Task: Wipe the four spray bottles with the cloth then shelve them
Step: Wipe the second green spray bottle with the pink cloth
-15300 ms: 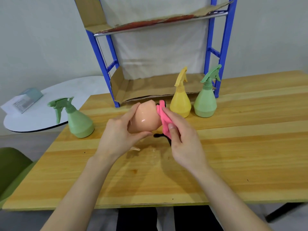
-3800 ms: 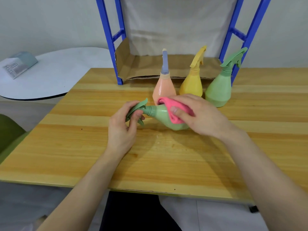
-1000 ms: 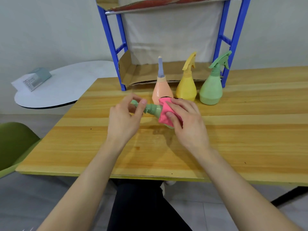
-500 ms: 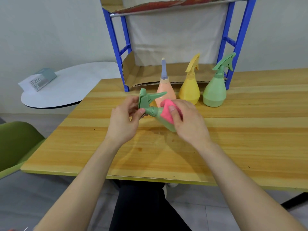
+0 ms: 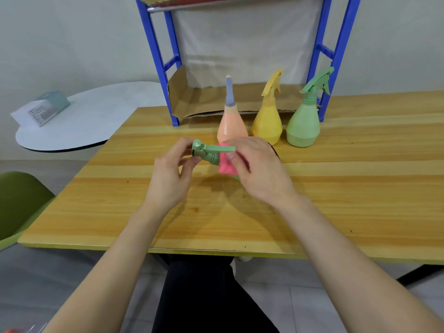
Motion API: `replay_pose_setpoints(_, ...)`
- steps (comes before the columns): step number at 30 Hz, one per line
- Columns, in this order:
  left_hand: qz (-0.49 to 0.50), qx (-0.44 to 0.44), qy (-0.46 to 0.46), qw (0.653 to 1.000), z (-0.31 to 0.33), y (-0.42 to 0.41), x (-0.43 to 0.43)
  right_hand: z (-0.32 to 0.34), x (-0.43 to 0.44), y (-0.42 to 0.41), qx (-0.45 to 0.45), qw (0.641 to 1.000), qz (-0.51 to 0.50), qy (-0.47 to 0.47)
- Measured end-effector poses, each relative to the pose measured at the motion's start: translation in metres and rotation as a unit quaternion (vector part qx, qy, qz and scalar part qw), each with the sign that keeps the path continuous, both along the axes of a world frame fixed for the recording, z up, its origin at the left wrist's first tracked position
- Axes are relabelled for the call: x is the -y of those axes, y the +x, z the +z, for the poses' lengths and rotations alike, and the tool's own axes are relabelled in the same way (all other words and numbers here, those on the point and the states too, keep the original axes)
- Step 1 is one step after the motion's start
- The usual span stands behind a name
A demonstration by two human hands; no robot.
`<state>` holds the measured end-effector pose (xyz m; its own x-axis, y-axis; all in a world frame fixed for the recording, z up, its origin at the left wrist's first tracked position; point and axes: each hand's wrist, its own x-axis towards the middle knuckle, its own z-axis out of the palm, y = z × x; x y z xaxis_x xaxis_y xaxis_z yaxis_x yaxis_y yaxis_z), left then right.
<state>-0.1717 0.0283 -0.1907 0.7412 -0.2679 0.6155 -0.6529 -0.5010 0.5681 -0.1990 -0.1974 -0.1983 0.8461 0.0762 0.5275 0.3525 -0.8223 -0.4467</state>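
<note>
A green spray bottle (image 5: 207,152) lies on its side above the wooden table (image 5: 336,188). My left hand (image 5: 168,174) pinches its trigger head. My right hand (image 5: 258,169) presses a pink cloth (image 5: 225,163) around the bottle's body, which is mostly hidden. Behind them stand a peach bottle (image 5: 231,126), a yellow bottle (image 5: 268,120) and a second green bottle (image 5: 304,123), all upright in front of the blue shelf rack (image 5: 156,56). The rack's lower shelf is lined with cardboard (image 5: 204,102).
A white round table (image 5: 84,118) with a small box (image 5: 43,109) on it stands at the left. A green chair (image 5: 16,203) is at the lower left. My legs show below the table's front edge.
The green bottle has turned in my hands, so its trigger head now points toward the right. My right hand and the cloth have shifted over the bottle's neck and body.
</note>
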Motion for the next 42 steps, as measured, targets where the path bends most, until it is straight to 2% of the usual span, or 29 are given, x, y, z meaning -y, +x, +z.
replay_pose_setpoints(2, 0.022, 0.034, 0.026, 0.999, -0.001, 0.004, -0.006, -0.007, 0.001, 0.003, -0.002, 1.000, 0.005, 0.015)
replay_pose_setpoints(4, 0.069, 0.079, 0.082, 0.991, 0.000, 0.004, -0.011, -0.013, 0.009, 0.002, -0.019, 0.990, -0.061, 0.122)
replay_pose_setpoints(6, 0.097, 0.069, 0.124, 0.985, 0.005, 0.001, -0.013, -0.017, 0.013, -0.002, -0.030, 0.980, -0.103, 0.165)
replay_pose_setpoints(8, 0.047, -0.024, 0.103, 0.993, 0.012, -0.005, -0.016, -0.017, 0.013, -0.005, -0.029, 0.982, -0.102, 0.153)
replay_pose_setpoints(9, 0.003, -0.110, 0.049, 0.993, 0.019, -0.008, -0.017, -0.017, 0.012, -0.006, -0.024, 0.984, -0.096, 0.147)
replay_pose_setpoints(11, -0.052, -0.261, -0.081, 0.961, 0.031, -0.011, -0.017, -0.019, 0.010, -0.011, -0.010, 0.987, -0.082, 0.137)
replay_pose_setpoints(13, -0.016, -0.298, -0.104, 0.949, 0.037, -0.009, -0.014, -0.020, 0.007, -0.017, 0.003, 0.989, -0.071, 0.127)
replay_pose_setpoints(15, 0.017, -0.271, -0.060, 0.960, 0.034, -0.005, -0.011, -0.016, 0.005, -0.017, 0.013, 0.989, -0.075, 0.126)
replay_pose_setpoints(17, -0.008, -0.241, -0.031, 0.970, 0.030, -0.001, -0.009, -0.007, -0.004, -0.010, 0.020, 0.990, -0.092, 0.107)
replay_pose_setpoints(20, -0.018, -0.188, 0.026, 0.982, 0.027, 0.004, -0.007, 0.004, -0.018, 0.010, 0.045, 0.996, -0.073, -0.009)
replay_pose_setpoints(25, 0.015, -0.226, 0.043, 0.973, 0.022, 0.015, -0.015, -0.002, -0.006, 0.021, 0.072, 0.989, 0.002, -0.131)
replay_pose_setpoints(27, 0.023, -0.228, 0.053, 0.972, 0.021, 0.021, -0.015, -0.003, -0.007, 0.026, 0.075, 0.986, 0.013, -0.146)
replay_pose_setpoints(30, 0.015, -0.226, 0.039, 0.973, 0.018, 0.024, -0.016, -0.009, -0.003, 0.033, 0.064, 0.995, 0.029, -0.072)
replay_pose_setpoints(33, 0.030, -0.202, 0.064, 0.977, 0.015, 0.023, -0.018, -0.005, 0.015, 0.039, -0.014, 0.994, -0.069, 0.081)
replay_pose_setpoints(35, 0.044, -0.169, 0.079, 0.982, 0.016, 0.023, -0.014, 0.002, 0.010, 0.039, -0.008, 0.996, -0.075, 0.041)
replay_pose_setpoints(37, 0.057, -0.144, 0.094, 0.983, 0.019, 0.023, -0.010, 0.000, -0.004, 0.035, 0.026, 0.999, 0.004, -0.042)
replay_pose_setpoints(38, 0.063, -0.136, 0.102, 0.983, 0.021, 0.023, -0.010, -0.003, -0.006, 0.034, 0.032, 0.998, 0.028, -0.053)
replay_pose_setpoints(40, 0.062, -0.127, 0.118, 0.983, 0.021, 0.023, -0.012, -0.005, 0.001, 0.031, 0.005, 1.000, -0.006, 0.022)
replay_pose_setpoints(42, 0.066, -0.122, 0.138, 0.981, 0.018, 0.022, -0.018, -0.006, 0.017, 0.030, -0.064, 0.982, -0.108, 0.139)
